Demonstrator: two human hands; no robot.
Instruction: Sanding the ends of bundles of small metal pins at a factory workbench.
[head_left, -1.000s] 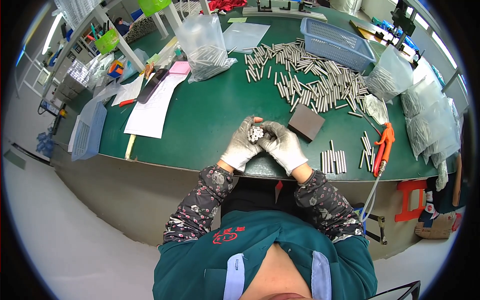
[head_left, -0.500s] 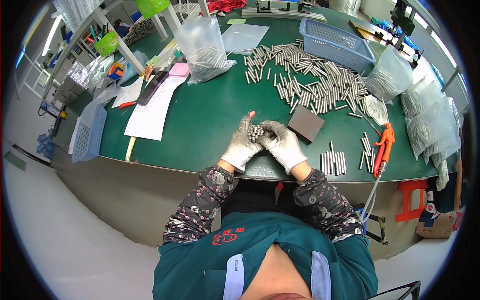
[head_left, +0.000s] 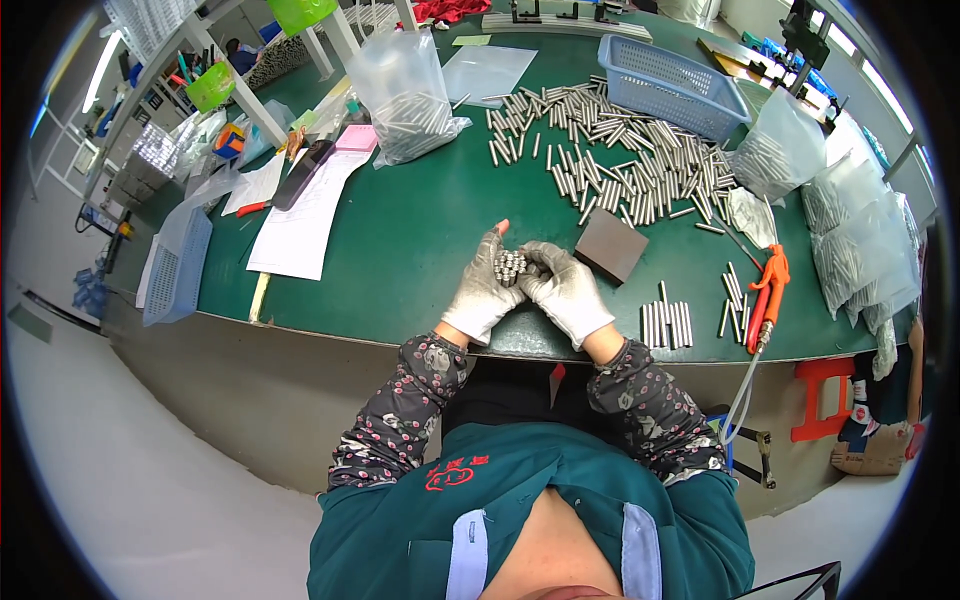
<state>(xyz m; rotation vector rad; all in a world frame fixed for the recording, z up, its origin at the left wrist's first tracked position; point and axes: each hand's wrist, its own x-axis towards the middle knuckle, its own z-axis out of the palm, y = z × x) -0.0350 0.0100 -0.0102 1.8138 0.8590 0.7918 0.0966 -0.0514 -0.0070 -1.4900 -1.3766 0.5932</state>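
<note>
Between my two gloved hands, near the table's front edge, is a bundle of metal pins [head_left: 509, 267], its round ends facing up. My left hand [head_left: 483, 292] is closed around the bundle's left side, the bare thumb tip pointing away from me. From the other side my right hand [head_left: 562, 287] grips the bundle with bent fingers. The pins' lower parts are hidden by the gloves. Just right of my right hand lies a dark square block [head_left: 611, 246]. Farther right, a row of loose pins [head_left: 666, 325] lies side by side, with a few more pins [head_left: 734, 303] beside it.
A large heap of pins [head_left: 640, 170] spreads before a blue plastic basket [head_left: 670, 88]. An orange air gun [head_left: 770, 290] with a hose lies at the right. Bags of pins [head_left: 865, 250] line the right edge. Left are another bag [head_left: 405, 100], papers [head_left: 295, 240] and a phone [head_left: 304, 175].
Both hands stay at nearly the same spot, still around the bundle of pins. The bundle appears very slightly shifted; the things on the table have not moved.
</note>
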